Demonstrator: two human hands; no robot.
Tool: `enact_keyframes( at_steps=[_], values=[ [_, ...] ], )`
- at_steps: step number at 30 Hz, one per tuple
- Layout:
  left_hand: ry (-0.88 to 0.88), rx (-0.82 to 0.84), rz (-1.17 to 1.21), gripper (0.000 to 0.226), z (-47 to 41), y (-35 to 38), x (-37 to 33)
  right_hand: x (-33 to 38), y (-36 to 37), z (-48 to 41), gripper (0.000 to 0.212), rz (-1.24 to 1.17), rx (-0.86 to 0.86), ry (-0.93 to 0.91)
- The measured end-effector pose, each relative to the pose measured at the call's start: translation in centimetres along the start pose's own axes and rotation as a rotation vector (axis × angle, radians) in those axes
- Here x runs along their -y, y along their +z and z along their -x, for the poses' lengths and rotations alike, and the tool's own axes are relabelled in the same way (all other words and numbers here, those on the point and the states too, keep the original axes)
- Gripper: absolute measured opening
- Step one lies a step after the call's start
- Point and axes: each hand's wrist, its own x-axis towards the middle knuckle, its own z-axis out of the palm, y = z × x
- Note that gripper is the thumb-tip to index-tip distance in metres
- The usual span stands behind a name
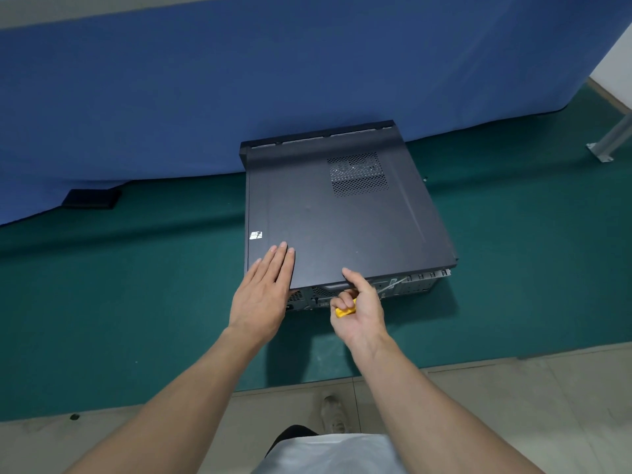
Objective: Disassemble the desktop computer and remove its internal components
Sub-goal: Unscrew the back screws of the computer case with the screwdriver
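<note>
A black desktop computer case lies on its side on the green table, its flat side panel (342, 230) facing up, with a perforated vent (357, 174) near the far end. The panel's near edge overhangs the rear ports. My left hand (263, 295) lies flat with straight fingers on the panel's near left corner. My right hand (359, 306) curls its fingers round a yellow-handled screwdriver (343, 311), whose metal shaft (393, 283) points right along the case's rear. The same hand's thumb lies on top of the panel's near edge at its pull handle (337, 286).
A blue cloth partition (239, 80) stands right behind the case. A small black box (90, 199) lies at the partition's foot on the left. The green table (136, 302) ends at a near edge above a tiled floor, where my shoe (333, 413) shows. A metal bracket (605, 145) stands at far right.
</note>
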Motion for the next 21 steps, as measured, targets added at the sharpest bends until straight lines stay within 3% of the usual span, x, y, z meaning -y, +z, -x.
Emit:
enact_keyframes(
  at_steps=[5, 10, 18, 21],
  values=[
    [0.003, 0.003, 0.019, 0.069, -0.1, -0.8, -0.2, 0.3, -0.1, 0.9, 0.032, 0.194, -0.097, -0.105],
    [-0.012, 0.022, 0.012, 0.068, -0.3, -2.0, -0.6, 0.9, 1.2, 2.5, 0.022, 0.175, -0.192, -0.028],
    [-0.058, -0.069, -0.082, 0.063, -0.2, -4.7, -1.1, 1.5, 2.3, 4.5, 0.021, 0.177, -0.115, 0.018],
    [-0.056, -0.174, -0.086, 0.063, -0.5, -5.7, -1.2, 2.1, 3.4, 5.4, 0.025, 0.207, -0.020, -0.017]
  ],
)
